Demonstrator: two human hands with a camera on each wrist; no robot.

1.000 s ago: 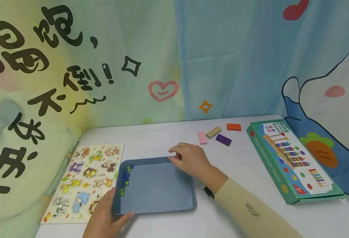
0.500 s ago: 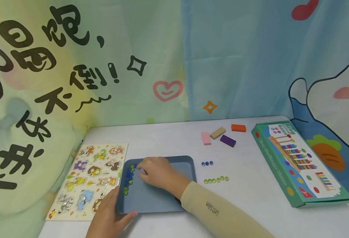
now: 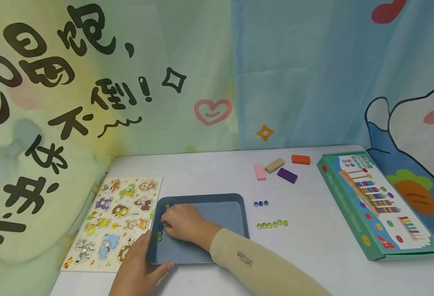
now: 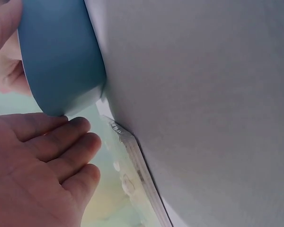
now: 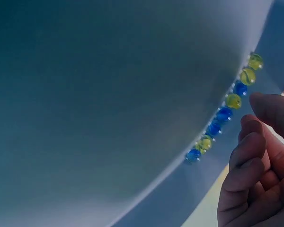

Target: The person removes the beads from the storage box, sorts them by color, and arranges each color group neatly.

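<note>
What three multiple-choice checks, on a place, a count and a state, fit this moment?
1. Where do the marbles in the tray lie?
A. along its left wall
B. in its middle
C. at its right wall

2. How many green marbles lie in the row on the table?
A. two
B. six
C. ten

3. What is the left hand doing?
A. resting on the box
B. lifting a block
C. holding the tray's near left corner

Answers:
1. A, the head view shows them lined up at the left wall by the right hand.
2. B, six show in the head view.
3. C, its thumb lies on the tray's rim and its fingers along the outer side.
</note>
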